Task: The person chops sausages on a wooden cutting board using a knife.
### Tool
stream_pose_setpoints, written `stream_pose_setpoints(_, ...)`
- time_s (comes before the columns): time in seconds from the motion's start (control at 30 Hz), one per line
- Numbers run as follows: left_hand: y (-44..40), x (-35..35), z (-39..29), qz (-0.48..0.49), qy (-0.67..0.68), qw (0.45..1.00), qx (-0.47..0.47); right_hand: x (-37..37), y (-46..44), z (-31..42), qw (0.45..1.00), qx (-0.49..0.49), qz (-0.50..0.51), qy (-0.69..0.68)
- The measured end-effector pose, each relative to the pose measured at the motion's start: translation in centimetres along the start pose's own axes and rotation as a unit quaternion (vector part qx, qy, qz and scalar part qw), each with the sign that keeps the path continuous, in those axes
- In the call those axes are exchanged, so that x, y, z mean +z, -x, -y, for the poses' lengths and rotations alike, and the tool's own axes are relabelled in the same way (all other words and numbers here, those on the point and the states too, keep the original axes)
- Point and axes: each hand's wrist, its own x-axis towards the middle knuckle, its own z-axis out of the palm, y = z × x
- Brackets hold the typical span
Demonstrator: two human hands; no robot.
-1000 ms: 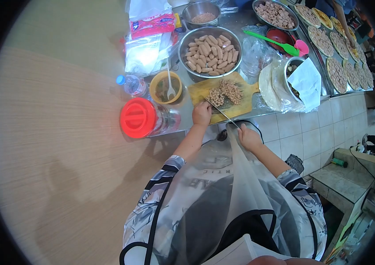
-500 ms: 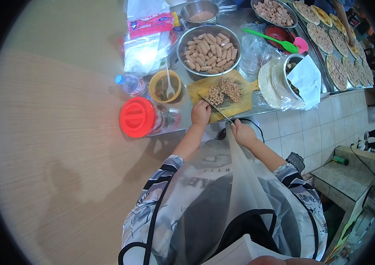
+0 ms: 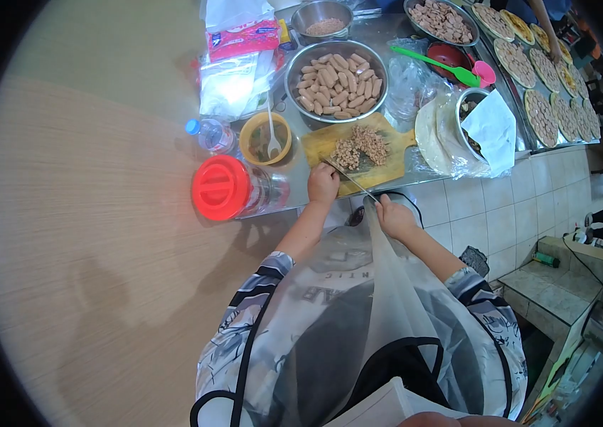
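My right hand (image 3: 395, 218) is closed round the handle end of a knife (image 3: 350, 179), just off the near edge of the yellow cutting board (image 3: 391, 171). The blade slants up and left across the board. My left hand (image 3: 323, 183) rests at the board's near left corner, fingers curled beside the blade's far end; whatever they hold is hidden. Chopped brown sausage (image 3: 360, 146) lies in small pieces on the board, beyond the blade. My translucent apron (image 3: 385, 263) rises to a peak beside my right hand.
Behind the board stands a steel bowl of sausages (image 3: 337, 82). To the left are a yellow bowl with a spoon (image 3: 249, 146), a red-lidded jar (image 3: 222, 188) and a bottle (image 3: 215, 135). A paper-topped pot (image 3: 469, 107) stands right. Another person's arm (image 3: 547, 32) reaches over topped flatbreads (image 3: 542, 117).
The knife has slid slightly toward me, its tip drawing back along the board. My right hand has shifted a little down and right; my left hand is almost still.
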Motion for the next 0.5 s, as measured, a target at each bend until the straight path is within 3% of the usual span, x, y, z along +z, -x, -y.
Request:
stream_pose_setpoints(0.13,0.0,-0.1,0.2,-0.014,-0.012,1.0,-0.007,0.7,-0.9,-0.1,0.999,-0.027,-0.022,-0.014)
stream_pose_setpoints(0.3,-0.2,-0.5,-0.1,-0.013,0.036,0.993,-0.111,0.8,0.2,-1.9,1.0,-0.018,-0.017,0.01)
stream_pose_setpoints(0.5,0.0,-0.8,-0.7,-0.005,0.011,0.994,-0.108,-1.0,1.2,-1.1,0.999,-0.027,-0.041,0.0)
